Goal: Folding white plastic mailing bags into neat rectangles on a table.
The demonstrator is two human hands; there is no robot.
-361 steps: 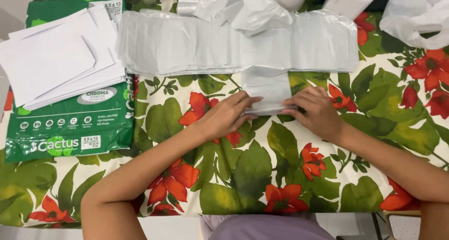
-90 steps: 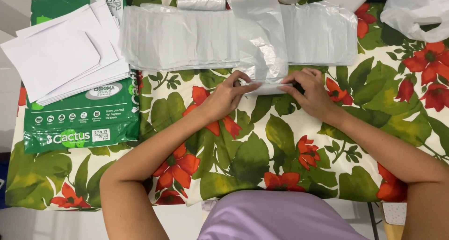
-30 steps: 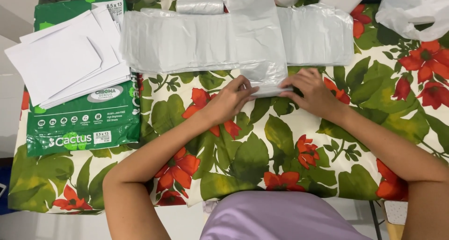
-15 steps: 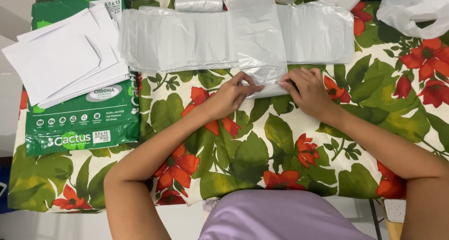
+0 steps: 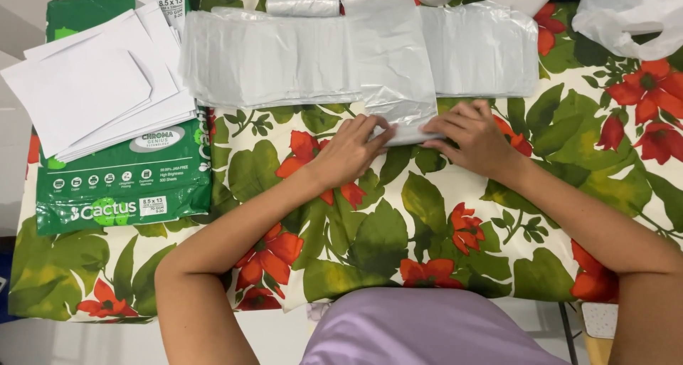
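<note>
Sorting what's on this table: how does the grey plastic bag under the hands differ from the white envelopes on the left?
The grey plastic bag is glossy, wrinkled film; the white envelopes are flat, matt paper. The bag lies lengthwise away from the person across a row of similar bags, its near edge under the left hand and right hand; the envelopes sit untouched, fanned on a green paper ream. Both are pale, flat and rest on other stock.

My head camera looked straight down, close above the flowered worktop [image 5: 427, 194], my hands at its centre.
</note>
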